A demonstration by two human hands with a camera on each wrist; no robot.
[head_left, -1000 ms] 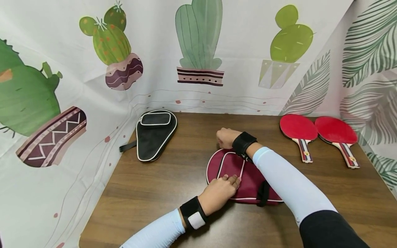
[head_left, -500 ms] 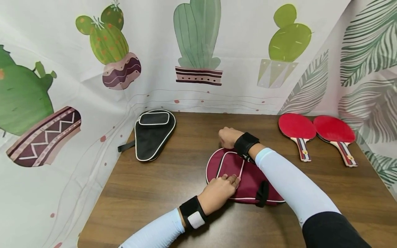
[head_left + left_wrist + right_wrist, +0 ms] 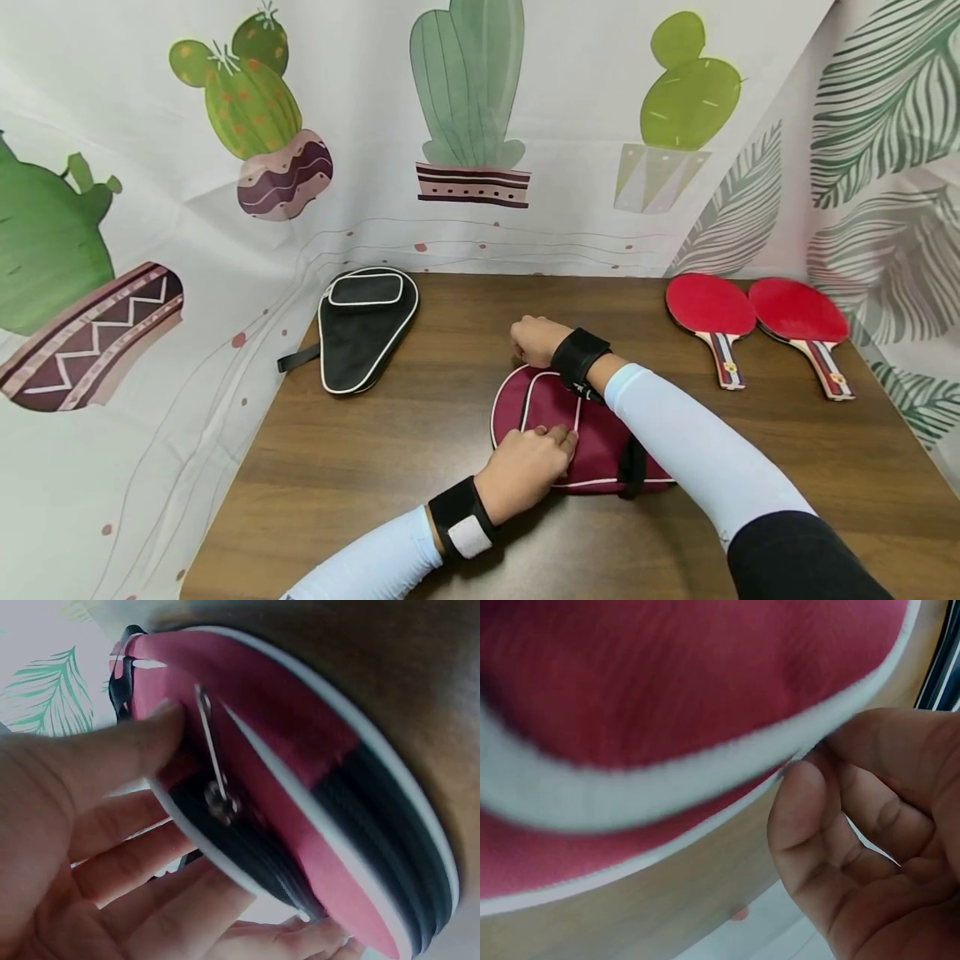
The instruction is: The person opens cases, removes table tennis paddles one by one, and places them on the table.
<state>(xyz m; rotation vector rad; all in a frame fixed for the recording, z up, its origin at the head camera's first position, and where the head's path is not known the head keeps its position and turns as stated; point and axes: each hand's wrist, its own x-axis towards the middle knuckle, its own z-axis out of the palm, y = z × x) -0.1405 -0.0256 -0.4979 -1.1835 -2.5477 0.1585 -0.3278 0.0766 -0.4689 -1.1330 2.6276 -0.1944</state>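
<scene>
In the head view a maroon paddle case [image 3: 607, 442] with white piping lies on the table, partly hidden under my right forearm. My left hand [image 3: 525, 471] holds its front pocket, fingers across the top. The left wrist view shows the thumb [image 3: 161, 735] against the pocket's side, beside a metal zipper pull [image 3: 214, 757] on a black zipper. At the case's far rim is my right hand [image 3: 542, 340]. In the right wrist view its thumb and forefinger pinch together right at the white-piped edge [image 3: 705, 832]; what lies between the fingertips is hidden.
A black paddle case [image 3: 367, 333] with a strap lies at the back left of the wooden table [image 3: 360, 483]. Two red paddles [image 3: 711, 308] rest at the back right, handles toward me. A cactus-print cloth [image 3: 375, 125] hangs behind the table.
My right hand has shifted slightly left along the maroon case's far rim over the last half second. My left hand keeps its hold on the pocket. The head view has drifted a little.
</scene>
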